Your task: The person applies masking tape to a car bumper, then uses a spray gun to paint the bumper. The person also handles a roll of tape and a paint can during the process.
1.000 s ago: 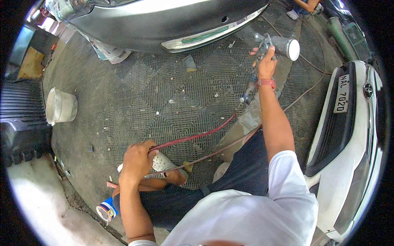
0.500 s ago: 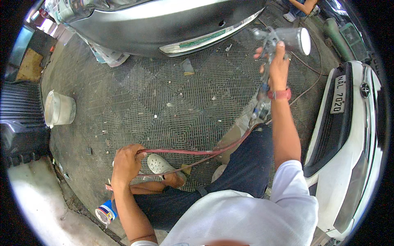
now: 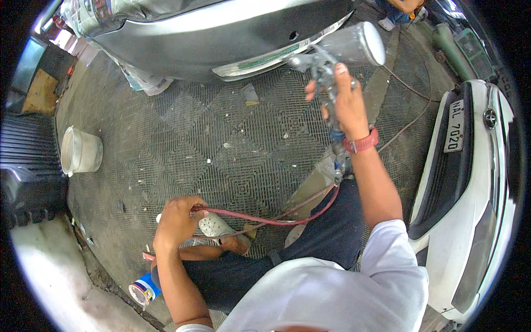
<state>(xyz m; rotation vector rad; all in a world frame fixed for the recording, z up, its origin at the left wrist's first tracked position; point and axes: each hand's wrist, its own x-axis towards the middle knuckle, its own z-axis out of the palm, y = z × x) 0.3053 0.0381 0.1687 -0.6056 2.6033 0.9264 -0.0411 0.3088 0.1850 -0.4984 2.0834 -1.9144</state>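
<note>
My right hand [image 3: 349,105] is wrapped round the handle of a spray gun [image 3: 349,47], raised close to a grey car bumper [image 3: 221,41]. The gun's metal cup tilts to the right, its pale round end showing; its nozzle end points left toward the bumper. A red air hose [image 3: 243,214] drops from the handle's base and loops across to my left hand [image 3: 178,218], which is closed on it at the lower left. A small white tip pokes out beside that hand, too little of it showing to name. Masking paper and plastic cover parts of the bumper's car.
A whitish bucket [image 3: 83,150] stands at the left on ribbed floor matting [image 3: 188,138]. Near my left forearm is a blue can [image 3: 145,289]. A white car [image 3: 470,238] flanks my right side. Another person [image 3: 402,8] is at the far right; hose lines run nearby.
My right hand has swung the spray gun to the left, nearer the bumper's middle. The red hose now hangs in a deeper loop. My left hand has shifted only slightly.
</note>
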